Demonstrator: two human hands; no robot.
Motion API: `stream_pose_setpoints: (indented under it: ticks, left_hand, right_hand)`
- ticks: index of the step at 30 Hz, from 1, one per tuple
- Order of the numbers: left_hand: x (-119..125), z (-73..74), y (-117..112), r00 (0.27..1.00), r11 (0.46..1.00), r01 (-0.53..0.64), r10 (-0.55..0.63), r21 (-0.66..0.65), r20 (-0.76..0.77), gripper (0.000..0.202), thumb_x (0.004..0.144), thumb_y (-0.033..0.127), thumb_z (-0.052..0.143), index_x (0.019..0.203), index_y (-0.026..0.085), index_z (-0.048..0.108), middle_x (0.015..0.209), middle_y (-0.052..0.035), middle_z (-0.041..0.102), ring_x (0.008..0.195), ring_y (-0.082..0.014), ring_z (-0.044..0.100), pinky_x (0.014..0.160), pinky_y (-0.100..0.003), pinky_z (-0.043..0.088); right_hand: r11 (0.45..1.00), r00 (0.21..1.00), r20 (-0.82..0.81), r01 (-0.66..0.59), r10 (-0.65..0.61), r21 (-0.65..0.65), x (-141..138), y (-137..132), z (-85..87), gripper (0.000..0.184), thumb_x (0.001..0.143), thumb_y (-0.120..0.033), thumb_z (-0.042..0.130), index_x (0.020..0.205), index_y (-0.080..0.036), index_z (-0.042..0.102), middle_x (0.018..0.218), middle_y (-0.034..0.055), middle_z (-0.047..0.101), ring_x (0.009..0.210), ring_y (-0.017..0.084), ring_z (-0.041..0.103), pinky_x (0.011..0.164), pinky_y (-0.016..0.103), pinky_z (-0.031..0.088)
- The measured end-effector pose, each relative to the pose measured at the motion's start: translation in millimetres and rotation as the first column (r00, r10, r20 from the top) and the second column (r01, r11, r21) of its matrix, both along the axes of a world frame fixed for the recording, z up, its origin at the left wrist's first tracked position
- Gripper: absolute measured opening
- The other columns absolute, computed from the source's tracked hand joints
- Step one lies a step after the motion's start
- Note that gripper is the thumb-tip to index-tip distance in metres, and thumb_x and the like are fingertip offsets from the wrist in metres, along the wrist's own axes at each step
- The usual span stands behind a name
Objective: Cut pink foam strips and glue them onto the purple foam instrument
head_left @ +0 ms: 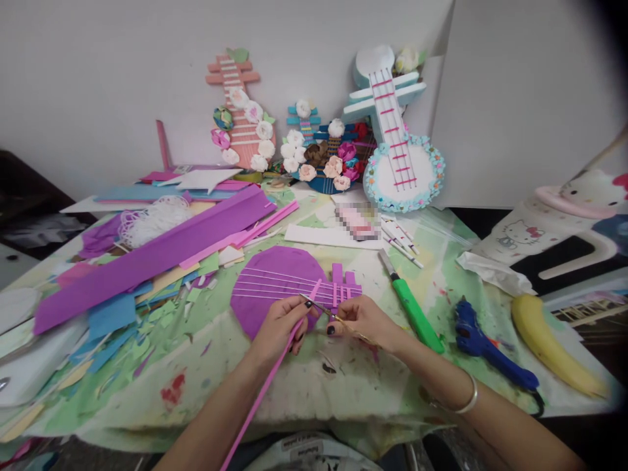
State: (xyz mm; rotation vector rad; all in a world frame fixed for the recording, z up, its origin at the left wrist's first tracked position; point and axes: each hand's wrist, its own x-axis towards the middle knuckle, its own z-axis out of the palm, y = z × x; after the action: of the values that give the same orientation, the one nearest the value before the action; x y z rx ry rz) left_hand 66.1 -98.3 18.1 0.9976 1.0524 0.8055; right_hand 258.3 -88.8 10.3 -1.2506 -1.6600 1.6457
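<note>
A purple foam guitar shape [275, 288] with white strings lies flat on the table in front of me. My left hand [279, 324] pinches a long pink foam strip [267, 386] that runs from the guitar's neck down toward me. My right hand [360, 317] is closed on small scissors [321, 307], whose blades meet the pink strip's upper end just beside the purple neck [343, 284].
A green craft knife [412, 307], a blue glue gun [483, 347] and a banana [549, 343] lie to the right. Purple foam sheets [147, 261] and scraps pile up on the left. Finished flower-decorated guitars [397, 137] lean on the wall behind.
</note>
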Motion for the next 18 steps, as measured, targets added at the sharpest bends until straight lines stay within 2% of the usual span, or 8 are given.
stream_pose_setpoints:
  ticks: [6,12,15,18]
  left_hand:
    - [-16.6,-5.0,-1.6,0.999,0.998,-0.053,0.053,-0.018,-0.010,0.028,0.078,0.043,0.055,0.076,0.015,0.054,0.036,0.0109,0.039,0.024,-0.0056,0.036,0.030,-0.017,0.027]
    - [-29.2,0.3,-5.0,0.994,0.999,-0.046,0.044,-0.019,-0.104,0.030,0.079,0.045,0.053,0.079,0.015,0.053,0.039,0.0093,0.043,0.025,-0.0064,0.040,0.031,-0.016,0.027]
    - [-35.1,1.4,-6.7,0.990,0.996,-0.083,0.080,-0.017,-0.117,0.033,0.080,0.048,0.052,0.088,0.016,0.052,0.041,0.0084,0.047,0.026,-0.0074,0.041,0.031,-0.016,0.025]
    - [-42.6,-0.6,-1.3,0.979,0.983,-0.180,0.181,0.019,-0.093,0.034,0.080,0.049,0.052,0.089,0.017,0.051,0.044,0.0107,0.041,0.025,-0.0053,0.034,0.031,-0.017,0.019]
  right_hand:
    - [0.997,0.997,0.048,-0.063,0.065,-0.048,-16.8,4.9,-2.1,0.049,0.063,-0.057,0.071,0.055,-0.020,0.040,0.035,-0.0112,0.031,0.027,0.005,0.029,0.028,0.018,0.017]
    - [0.994,0.987,0.138,-0.070,0.082,-0.089,-26.7,7.3,-5.2,0.048,0.066,-0.057,0.068,0.054,-0.020,0.041,0.031,-0.0104,0.035,0.024,0.007,0.034,0.025,0.019,0.021]
    - [0.991,0.996,0.088,0.004,0.008,-0.137,-33.1,4.3,-0.8,0.047,0.066,-0.058,0.067,0.054,-0.020,0.041,0.033,-0.0097,0.039,0.024,0.007,0.035,0.024,0.019,0.024]
    - [0.979,0.992,-0.003,0.124,-0.126,-0.161,-40.9,2.5,7.5,0.047,0.064,-0.055,0.069,0.053,-0.021,0.038,0.031,-0.0101,0.038,0.023,0.006,0.035,0.023,0.018,0.023]
